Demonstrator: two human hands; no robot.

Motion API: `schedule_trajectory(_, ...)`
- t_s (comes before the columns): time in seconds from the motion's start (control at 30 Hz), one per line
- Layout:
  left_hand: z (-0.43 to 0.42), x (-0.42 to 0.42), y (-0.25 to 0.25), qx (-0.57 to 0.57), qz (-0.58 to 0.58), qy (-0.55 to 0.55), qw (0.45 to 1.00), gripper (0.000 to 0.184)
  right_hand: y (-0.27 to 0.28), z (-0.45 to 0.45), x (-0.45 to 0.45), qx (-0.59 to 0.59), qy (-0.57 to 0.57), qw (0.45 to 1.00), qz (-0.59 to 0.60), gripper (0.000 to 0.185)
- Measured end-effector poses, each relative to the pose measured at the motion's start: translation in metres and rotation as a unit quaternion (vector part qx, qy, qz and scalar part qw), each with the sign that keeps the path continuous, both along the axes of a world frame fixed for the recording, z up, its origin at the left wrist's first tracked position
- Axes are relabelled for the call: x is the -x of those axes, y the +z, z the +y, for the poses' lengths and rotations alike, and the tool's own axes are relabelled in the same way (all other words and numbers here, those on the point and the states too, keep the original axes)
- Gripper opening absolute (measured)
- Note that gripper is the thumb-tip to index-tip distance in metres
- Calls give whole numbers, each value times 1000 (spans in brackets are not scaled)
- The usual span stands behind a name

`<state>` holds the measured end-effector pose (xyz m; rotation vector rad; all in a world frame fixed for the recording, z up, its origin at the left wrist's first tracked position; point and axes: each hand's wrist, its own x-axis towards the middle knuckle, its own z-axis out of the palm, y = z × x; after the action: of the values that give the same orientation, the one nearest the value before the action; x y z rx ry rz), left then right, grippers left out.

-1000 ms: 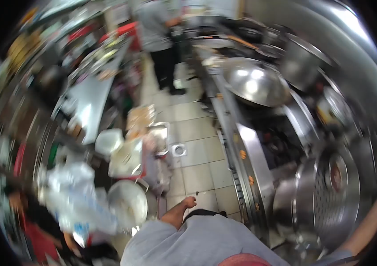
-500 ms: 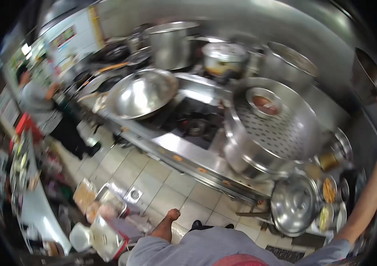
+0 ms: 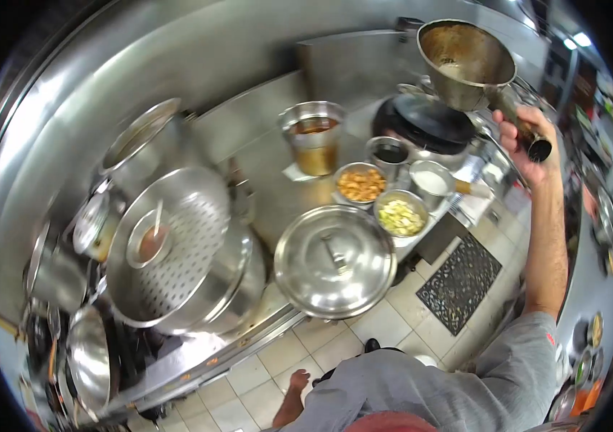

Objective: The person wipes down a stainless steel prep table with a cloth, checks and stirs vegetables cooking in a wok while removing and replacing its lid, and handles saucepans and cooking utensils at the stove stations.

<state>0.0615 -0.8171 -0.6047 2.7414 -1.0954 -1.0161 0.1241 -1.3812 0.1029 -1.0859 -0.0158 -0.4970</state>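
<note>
My right hand (image 3: 539, 170) is wrapped round the handle of a deep metal saucepan (image 3: 458, 90), raised at the upper right. Brown stains mark its inside, and a little pale stuff shows at the bottom. My left hand (image 3: 299, 379) hangs low beside my body, over the floor, its fingers curled in with nothing seen in them. Below the saucepan stand a dark-lidded round pot (image 3: 429, 122), a cup of dark liquid (image 3: 390, 151), a bowl of white stuff (image 3: 430, 178), a bowl of orange-brown pieces (image 3: 361, 183) and a bowl of chopped pale green pieces (image 3: 400, 217).
A large steel lid (image 3: 335, 263) lies at the counter's front edge. Left of it is a big perforated steamer pot (image 3: 184, 252) with a small bowl (image 3: 149, 241) inside. A steel container of brown liquid (image 3: 314, 137) stands behind. A black mat (image 3: 459, 282) lies on the tiled floor.
My view has swung to the right, away from the stove and the other person. The saucepan, partly seen at the right edge before, is now fully in view with its handle in my right hand.
</note>
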Motion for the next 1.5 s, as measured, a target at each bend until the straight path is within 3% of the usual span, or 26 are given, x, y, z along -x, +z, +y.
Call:
schedule_trajectory(0.1, -75, -15, 22, -6, 39, -53, 998, 32, -42, -41, 45, -42, -61, 997, 19, 45)
schedule_trajectory(0.17, -118, -22, 30, 123, 181, 243, 945, 38, -69, -60, 73, -51, -95, 993, 46, 54)
schedule_trajectory(0.27, -157, -41, 55, 143, 182, 213, 949, 45, -112, -82, 113, -101, -130, 983, 82, 57)
schedule_trajectory(0.43, -183, -61, 103, 171, 214, 269, 923, 47, -180, -89, 172, -207, -209, 948, 118, 59)
schedule_trajectory(0.53, -178, -76, 86, 60, 223, 128, 964, 46, -209, -86, 203, -277, -255, 917, 130, 61)
schedule_trajectory(0.63, -181, -83, 56, -14, 232, 22, 972, 44, -261, -103, 229, -344, -245, 898, 126, 67)
schedule_trajectory(0.73, -211, -89, 41, -31, 237, -15, 971, 43, -305, -117, 245, -386, -245, 878, 144, 48)
schedule_trajectory(0.87, -279, -96, 31, -26, 234, -26, 972, 41, -321, -145, 248, -410, -267, 852, 185, 18)
schedule_trajectory(0.97, -344, -101, 26, 1, 224, -14, 974, 40, -331, -192, 244, -464, -248, 831, 181, 13)
schedule_trajectory(1.13, -451, -109, 19, 55, 205, 25, 977, 38, -314, -266, 237, -426, -238, 859, 157, 15)
schedule_trajectory(1.2, -495, -115, 9, 75, 209, 56, 973, 38, -314, -295, 237, -400, -186, 891, 111, 29)
schedule_trajectory(1.3, -569, -124, -9, 118, 284, 178, 935, 37, -309, -332, 231, -400, -183, 890, 121, 36)
schedule_trajectory(1.43, -618, -134, -17, 135, 289, 216, 923, 39, -309, -401, 213, -393, -187, 893, 116, 39)
schedule_trajectory(1.5, -640, -139, -3, 72, 237, 172, 953, 41, -311, -440, 202, -379, -205, 893, 128, 36)
